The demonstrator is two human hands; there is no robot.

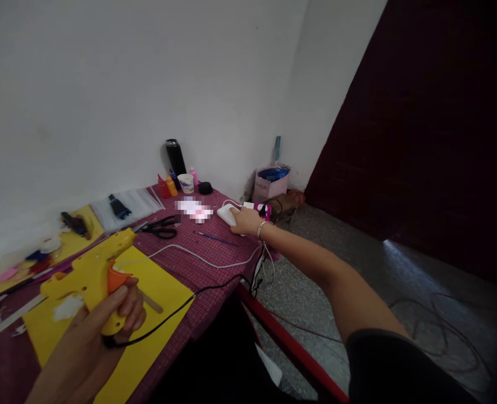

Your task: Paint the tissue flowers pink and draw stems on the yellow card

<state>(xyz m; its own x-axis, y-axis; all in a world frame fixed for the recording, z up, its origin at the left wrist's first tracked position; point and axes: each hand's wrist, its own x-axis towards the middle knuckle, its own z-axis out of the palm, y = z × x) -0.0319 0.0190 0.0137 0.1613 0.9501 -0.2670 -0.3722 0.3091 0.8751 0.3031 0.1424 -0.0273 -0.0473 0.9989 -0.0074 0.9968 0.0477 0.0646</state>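
Note:
My left hand is wrapped round the handle of a yellow hot glue gun with an orange trigger. A black cord runs from its handle across the table. The gun is over a yellow sheet, where a wooden stick lies partly behind my fingers. Stretched to the table's far right corner, my right hand grips a white block with rounded edges. The palm side of that hand is hidden. Close by are a purple box and a thin paintbrush.
Black-handled scissors, paint bottles, a paper cup and a black flask stand or lie farther back. A white cable crosses the checked tablecloth. Beyond the corner sits a carton; cables lie on the floor.

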